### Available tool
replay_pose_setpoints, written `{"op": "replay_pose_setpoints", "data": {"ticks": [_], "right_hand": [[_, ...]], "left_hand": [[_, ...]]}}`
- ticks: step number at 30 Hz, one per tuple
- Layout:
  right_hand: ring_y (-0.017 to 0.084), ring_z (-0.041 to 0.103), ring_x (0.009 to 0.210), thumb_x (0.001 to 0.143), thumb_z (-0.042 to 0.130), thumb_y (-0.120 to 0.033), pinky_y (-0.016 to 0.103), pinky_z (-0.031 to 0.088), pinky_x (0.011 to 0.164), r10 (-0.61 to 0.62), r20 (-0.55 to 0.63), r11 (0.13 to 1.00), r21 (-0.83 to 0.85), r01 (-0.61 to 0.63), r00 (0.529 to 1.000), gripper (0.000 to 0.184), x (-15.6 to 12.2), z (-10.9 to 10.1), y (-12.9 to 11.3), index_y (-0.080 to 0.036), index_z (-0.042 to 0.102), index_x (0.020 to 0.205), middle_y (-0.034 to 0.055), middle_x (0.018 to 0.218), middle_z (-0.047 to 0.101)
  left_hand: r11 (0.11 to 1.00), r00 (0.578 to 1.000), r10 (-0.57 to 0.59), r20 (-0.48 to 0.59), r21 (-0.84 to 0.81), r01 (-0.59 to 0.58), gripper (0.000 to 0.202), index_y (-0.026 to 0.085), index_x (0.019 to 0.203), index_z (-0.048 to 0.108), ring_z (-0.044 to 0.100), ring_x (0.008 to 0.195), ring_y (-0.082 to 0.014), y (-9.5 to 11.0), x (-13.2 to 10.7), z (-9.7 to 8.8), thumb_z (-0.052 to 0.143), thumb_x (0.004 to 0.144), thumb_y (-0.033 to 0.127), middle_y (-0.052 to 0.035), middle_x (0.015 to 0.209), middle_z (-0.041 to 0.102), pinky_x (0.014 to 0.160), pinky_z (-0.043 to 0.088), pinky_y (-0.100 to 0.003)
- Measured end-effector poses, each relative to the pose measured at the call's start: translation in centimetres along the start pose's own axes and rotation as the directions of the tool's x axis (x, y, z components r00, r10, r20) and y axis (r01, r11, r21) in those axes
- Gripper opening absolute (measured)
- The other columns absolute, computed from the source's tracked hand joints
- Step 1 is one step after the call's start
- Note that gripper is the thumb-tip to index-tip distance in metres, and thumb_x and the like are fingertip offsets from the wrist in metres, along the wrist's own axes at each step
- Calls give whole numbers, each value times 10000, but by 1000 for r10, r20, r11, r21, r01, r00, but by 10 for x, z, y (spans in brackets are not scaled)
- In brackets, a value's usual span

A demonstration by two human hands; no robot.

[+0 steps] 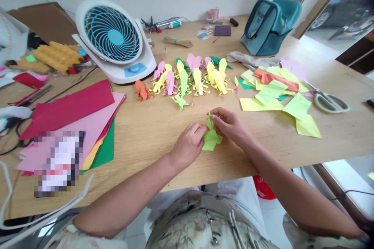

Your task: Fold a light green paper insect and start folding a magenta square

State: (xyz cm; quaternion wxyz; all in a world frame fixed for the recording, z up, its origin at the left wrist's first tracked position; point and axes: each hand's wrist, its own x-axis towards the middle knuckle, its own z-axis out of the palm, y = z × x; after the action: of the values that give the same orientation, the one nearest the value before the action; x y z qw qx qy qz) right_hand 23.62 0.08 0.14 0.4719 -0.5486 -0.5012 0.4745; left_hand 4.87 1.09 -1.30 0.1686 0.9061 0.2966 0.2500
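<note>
A light green sheet of folded paper lies near the front of the wooden table, with a narrow pointed flap standing up from it. Pinching its left side is my left hand, fingers closed. My right hand has thumb and fingers closed on the upper flap. Behind my hands stand several folded paper frogs in yellow, pink and green, plus an orange paper frog at the left end. The small green paper frog is the one nearest my hands.
Loose cut papers and scissors lie to the right. A white fan stands back left, with coloured sheets in front of it. A teal bag sits at the back right. The table's front edge runs close to my body.
</note>
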Motion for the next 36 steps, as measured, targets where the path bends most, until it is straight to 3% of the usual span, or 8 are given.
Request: {"op": "replay_pose_setpoints", "data": {"ticks": [9,12,14,17,25,27,30,36], "right_hand": [[99,538,652,826,626,-322,217,391,544,-107,56,991,-71,111,993,257,-2,-4,7,-160,611,1024,15,856,626],[120,580,713,835,629,-314,238,436,623,-131,67,989,-64,135,989,212,-2,-1,9,-164,615,984,17,839,639],[128,596,732,848,632,-320,248,450,651,-141,89,989,-42,145,986,203,-4,2,8,-171,612,984,15,832,644],[144,620,776,875,625,-335,260,467,682,-173,141,984,-22,178,975,196,-6,5,5,-184,608,999,20,849,660],[181,676,871,925,569,-295,318,513,780,-246,137,951,-159,266,960,144,-15,3,0,-194,602,1023,62,960,708],[182,669,889,943,537,-274,324,511,796,-298,104,907,-279,315,949,132,-26,1,-5,-202,608,1026,64,979,693],[194,641,900,958,525,-270,335,484,793,-377,108,751,-546,372,920,143,-52,2,-11,-207,618,1046,76,1025,665],[256,638,897,899,643,-389,380,420,787,-354,128,444,-849,287,927,265,-87,13,0,-209,624,1093,98,1038,680]], "left_hand": [[966,991,-131,-4,-227,127,115,186,1018,611,615,789,-150,4,3,-8,532,943,150,-25,891,650,755,488,-274],[920,977,-213,-6,-337,199,175,198,1067,584,623,761,-128,0,6,-11,520,931,108,3,852,652,749,492,-257],[900,972,-233,-31,-385,203,355,207,1201,543,625,784,-122,-5,8,-13,569,875,71,-5,922,636,726,499,-238],[922,991,-125,-51,-374,97,468,244,1296,529,620,878,-121,-12,11,-18,531,873,43,-43,1078,586,734,507,-222],[942,996,68,62,-334,-44,151,190,1052,619,593,786,-111,-32,16,-31,548,927,145,-45,1027,610,719,492,-229],[949,993,94,69,-307,-68,118,185,997,641,597,814,-126,-34,17,-34,546,935,153,-44,974,628,727,477,-232],[954,989,121,83,-285,-93,143,184,973,662,616,858,-141,-33,18,-38,524,955,154,-41,919,652,756,463,-237],[937,973,151,173,-338,-85,176,181,936,685,620,797,-123,-31,18,-42,531,915,101,-26,895,687,751,453,-228]]}}
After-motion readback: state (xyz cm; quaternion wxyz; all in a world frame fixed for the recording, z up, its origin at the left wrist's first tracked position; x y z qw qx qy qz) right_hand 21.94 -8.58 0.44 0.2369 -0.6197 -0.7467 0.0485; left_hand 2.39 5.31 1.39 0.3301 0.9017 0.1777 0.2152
